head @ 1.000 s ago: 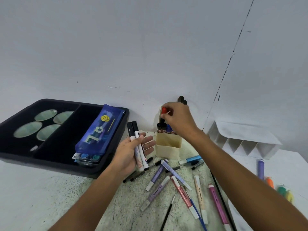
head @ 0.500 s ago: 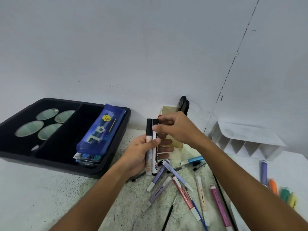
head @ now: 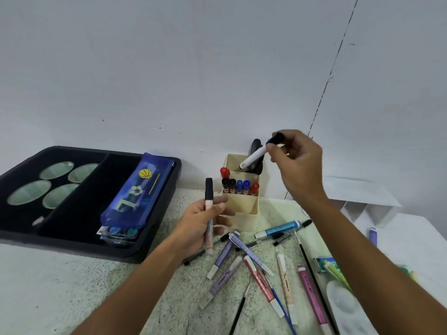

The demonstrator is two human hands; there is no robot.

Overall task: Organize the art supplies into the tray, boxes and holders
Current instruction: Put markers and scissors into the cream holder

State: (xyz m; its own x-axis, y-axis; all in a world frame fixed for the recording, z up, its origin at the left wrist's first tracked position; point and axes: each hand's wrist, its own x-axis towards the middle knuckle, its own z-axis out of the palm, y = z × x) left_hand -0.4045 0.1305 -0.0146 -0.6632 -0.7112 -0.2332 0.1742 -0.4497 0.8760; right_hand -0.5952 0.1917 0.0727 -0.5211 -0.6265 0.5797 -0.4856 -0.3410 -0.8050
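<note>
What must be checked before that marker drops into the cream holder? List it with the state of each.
1. Right hand pinches the black-capped marker by its cap: ok.
2. Marker tip aimed into the cream holder, back compartment: ok.
3. Room there beside the scissors: cannot tell.
4. Middle row of markers upright, out of the way: ok.
5. Left hand holds the second marker clear of the holder: ok.

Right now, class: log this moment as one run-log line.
right hand: lowering black-capped marker into cream holder | left hand: holding second marker | loose pens: on table
</note>
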